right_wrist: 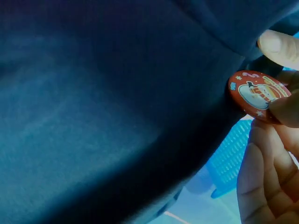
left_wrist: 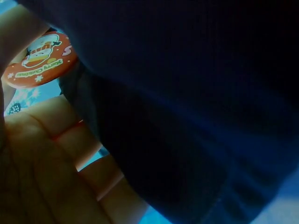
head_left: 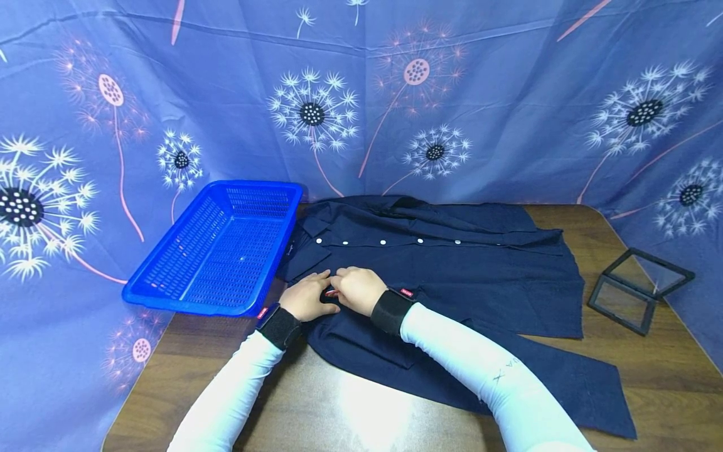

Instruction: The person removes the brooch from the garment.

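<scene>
A dark navy shirt (head_left: 452,270) with white buttons lies spread over the table, collar towards the left. My right hand (head_left: 361,289) pinches a round red button badge (right_wrist: 254,95), with the thumb on its printed snowman face, right at a fold of the shirt. My left hand (head_left: 307,296) holds the shirt cloth beside the badge. In the left wrist view the left fingers (left_wrist: 79,144) pass behind the dark cloth, which hides their tips. The back of the badge is hidden.
A blue plastic basket (head_left: 211,311) stands at the left beside the collar. On the right, an open black-framed case (head_left: 621,301) with clear panes rests on the wooden table (head_left: 333,408). A blue dandelion-print curtain (head_left: 237,81) hangs behind the table.
</scene>
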A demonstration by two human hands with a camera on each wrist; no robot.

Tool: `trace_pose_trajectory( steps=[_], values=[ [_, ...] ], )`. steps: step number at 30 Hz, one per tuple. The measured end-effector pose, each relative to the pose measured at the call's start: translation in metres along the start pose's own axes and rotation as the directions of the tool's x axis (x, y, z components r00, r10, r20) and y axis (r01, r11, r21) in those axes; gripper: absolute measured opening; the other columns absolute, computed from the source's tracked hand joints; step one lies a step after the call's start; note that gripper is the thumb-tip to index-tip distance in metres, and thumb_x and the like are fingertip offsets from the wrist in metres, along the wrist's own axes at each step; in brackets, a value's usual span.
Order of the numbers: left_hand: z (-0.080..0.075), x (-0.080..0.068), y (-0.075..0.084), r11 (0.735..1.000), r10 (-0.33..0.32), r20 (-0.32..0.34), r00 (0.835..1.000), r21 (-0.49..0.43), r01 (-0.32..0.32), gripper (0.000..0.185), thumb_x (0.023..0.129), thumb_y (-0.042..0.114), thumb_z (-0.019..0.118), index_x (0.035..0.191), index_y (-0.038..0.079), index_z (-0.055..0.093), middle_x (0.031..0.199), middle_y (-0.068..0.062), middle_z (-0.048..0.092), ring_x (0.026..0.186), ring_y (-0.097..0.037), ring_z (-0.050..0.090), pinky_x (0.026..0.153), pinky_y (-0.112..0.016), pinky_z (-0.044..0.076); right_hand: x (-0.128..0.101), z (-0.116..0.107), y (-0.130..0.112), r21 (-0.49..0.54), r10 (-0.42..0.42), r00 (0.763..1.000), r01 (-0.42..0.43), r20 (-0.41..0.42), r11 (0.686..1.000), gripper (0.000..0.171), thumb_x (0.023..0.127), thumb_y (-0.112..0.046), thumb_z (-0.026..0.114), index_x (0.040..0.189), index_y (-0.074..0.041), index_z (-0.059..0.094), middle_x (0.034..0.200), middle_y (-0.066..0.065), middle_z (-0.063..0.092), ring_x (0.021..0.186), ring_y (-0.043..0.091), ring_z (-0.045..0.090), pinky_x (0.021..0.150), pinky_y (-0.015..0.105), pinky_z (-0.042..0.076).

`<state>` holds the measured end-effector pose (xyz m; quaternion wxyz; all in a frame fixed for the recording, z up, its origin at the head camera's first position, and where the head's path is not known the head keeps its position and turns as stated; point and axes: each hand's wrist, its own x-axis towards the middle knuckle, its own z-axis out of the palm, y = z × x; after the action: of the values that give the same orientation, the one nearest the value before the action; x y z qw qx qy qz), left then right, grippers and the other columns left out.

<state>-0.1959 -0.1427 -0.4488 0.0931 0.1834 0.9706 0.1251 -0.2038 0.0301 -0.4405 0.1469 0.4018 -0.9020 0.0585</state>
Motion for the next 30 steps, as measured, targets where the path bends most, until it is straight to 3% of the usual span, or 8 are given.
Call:
trace_pose_trajectory(
  steps=[13,22,30],
  values=[
    [0.001,0.000,-0.001,0.999,0.030,-0.028,0.999,-0.012,-0.030,0.075,0.078,0.042,0.078,0.140,0.007,0.053,0.150,-0.017,0.046,0.138,-0.037,0.044,0.114,-0.045,0.036,-0.002,0.004,-0.008,-0.088,-0.051,0.995,0.044,-0.086,0.995,0.011,0.074,-0.016,0.075,0.085,-0.016,0.072,0.083,-0.003,0.068,0.072,0.014,0.063,0.062,0.029,0.053],
    [0.006,0.003,-0.004,0.998,0.064,-0.059,0.996,0.004,-0.064,0.072,0.078,0.041,0.078,0.136,0.004,0.057,0.147,-0.017,0.049,0.137,-0.034,0.047,0.115,-0.042,0.036,-0.003,0.002,-0.011,-0.103,-0.070,0.997,0.066,-0.032,0.992,0.009,0.079,-0.024,0.076,0.085,-0.018,0.072,0.088,-0.004,0.069,0.075,0.014,0.063,0.065,0.030,0.053],
    [0.003,-0.002,0.000,0.997,0.082,-0.112,0.990,0.000,-0.082,0.070,0.078,0.035,0.077,0.133,-0.003,0.057,0.142,-0.021,0.053,0.133,-0.037,0.050,0.112,-0.044,0.038,-0.005,0.004,-0.010,-0.064,-0.088,0.996,0.087,-0.013,0.994,0.016,0.071,-0.022,0.081,0.084,-0.018,0.072,0.087,-0.003,0.070,0.077,0.015,0.065,0.067,0.030,0.054]
  ],
)
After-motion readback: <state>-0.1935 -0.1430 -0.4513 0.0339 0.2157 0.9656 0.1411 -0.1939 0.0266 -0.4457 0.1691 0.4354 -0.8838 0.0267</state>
